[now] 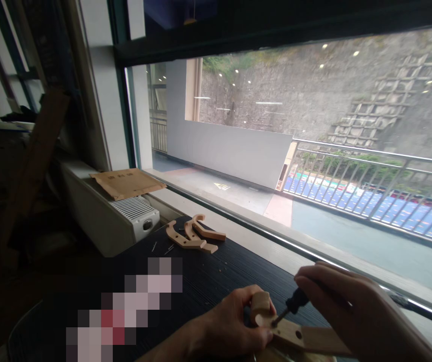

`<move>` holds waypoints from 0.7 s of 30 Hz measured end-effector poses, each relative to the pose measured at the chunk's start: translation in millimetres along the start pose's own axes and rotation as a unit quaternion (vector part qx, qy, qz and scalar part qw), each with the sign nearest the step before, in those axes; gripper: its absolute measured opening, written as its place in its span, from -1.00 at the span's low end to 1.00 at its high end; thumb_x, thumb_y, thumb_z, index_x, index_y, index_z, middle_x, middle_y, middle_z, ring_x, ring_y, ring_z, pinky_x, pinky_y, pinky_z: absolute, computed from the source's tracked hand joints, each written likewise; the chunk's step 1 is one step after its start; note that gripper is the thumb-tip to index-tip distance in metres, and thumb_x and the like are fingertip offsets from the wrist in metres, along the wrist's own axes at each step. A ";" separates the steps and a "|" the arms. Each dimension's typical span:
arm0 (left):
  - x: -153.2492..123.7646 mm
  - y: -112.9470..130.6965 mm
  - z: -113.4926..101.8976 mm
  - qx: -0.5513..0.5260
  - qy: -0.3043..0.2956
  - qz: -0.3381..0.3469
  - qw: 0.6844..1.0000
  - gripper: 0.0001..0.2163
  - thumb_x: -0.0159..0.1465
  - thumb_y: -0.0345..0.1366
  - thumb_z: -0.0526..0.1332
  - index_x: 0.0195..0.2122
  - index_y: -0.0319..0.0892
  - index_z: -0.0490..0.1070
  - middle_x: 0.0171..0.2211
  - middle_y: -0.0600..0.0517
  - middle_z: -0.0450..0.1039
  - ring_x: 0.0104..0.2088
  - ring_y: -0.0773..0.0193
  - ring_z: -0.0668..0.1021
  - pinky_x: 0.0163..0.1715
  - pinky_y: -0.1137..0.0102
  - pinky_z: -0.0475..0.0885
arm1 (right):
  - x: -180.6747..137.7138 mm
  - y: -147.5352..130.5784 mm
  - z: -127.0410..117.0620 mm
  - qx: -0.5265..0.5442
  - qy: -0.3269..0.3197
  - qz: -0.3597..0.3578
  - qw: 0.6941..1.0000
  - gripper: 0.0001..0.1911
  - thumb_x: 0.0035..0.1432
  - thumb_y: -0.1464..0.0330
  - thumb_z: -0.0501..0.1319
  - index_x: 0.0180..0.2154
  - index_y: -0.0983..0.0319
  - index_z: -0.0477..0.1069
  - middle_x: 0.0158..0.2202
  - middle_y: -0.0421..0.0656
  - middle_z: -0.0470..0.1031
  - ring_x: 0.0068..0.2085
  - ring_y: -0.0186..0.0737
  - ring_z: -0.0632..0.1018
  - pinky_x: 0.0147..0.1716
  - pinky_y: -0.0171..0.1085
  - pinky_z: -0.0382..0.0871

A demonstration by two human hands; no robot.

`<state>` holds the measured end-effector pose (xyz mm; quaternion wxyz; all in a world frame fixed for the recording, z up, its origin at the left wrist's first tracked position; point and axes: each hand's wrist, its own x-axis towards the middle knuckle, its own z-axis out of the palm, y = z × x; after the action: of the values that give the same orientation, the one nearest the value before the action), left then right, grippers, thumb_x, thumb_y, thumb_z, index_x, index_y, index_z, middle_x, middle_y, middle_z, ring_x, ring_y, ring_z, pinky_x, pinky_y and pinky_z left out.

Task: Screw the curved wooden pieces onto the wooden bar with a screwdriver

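My left hand [243, 318] is closed around the rounded end of a pale wooden piece [287, 336] at the lower right of the head view. In my right hand [346, 296] is a screwdriver [296, 301] with a black handle, held at a slant. Its tip meets the wooden piece just beside my left thumb. A dark round hole shows in the wood to the right of the tip. Whether a screw sits under the tip is too small to tell. My right forearm covers part of the wooden piece's far end.
Several curved wooden pieces [189, 236] lie at the dark table's [238, 266] far corner, with thin screws or nails [154, 246] beside them. A brown envelope [129, 182] rests on a white radiator-like unit [125, 221]. A window ledge [268, 236] borders the table. A blurred patch hides the lower left.
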<state>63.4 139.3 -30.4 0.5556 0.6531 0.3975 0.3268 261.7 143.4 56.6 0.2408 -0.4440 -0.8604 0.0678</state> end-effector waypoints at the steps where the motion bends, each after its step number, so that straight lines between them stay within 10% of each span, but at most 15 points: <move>1: 0.0 0.1 0.0 0.000 0.001 -0.001 1.000 -0.76 -0.01 -0.43 0.21 -0.27 -0.23 0.35 -0.46 0.13 0.25 -0.45 0.41 0.29 -0.44 0.50 0.23 | 1.4 0.4 1.0 -0.004 0.012 0.003 1.000 -0.67 0.26 0.17 0.03 -0.47 0.16 0.36 -0.55 -0.26 0.41 -0.55 -0.35 0.39 -0.56 -0.40 0.27; 21: 0.9 -6.4 -1.2 0.007 -0.005 0.002 1.000 -0.77 0.01 -0.39 0.22 -0.26 -0.18 0.32 -0.44 0.14 0.26 -0.44 0.40 0.29 -0.43 0.51 0.25 | 3.3 -4.9 5.4 -0.009 -0.004 0.049 0.999 -0.76 0.20 0.15 0.07 -0.25 0.13 0.41 -0.58 -0.27 0.45 -0.61 -0.35 0.42 -0.65 -0.41 0.23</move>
<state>61.7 141.1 -36.5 0.5525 0.6595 0.3953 0.3218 253.9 143.6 54.7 0.2302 -0.4871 -0.8392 0.0735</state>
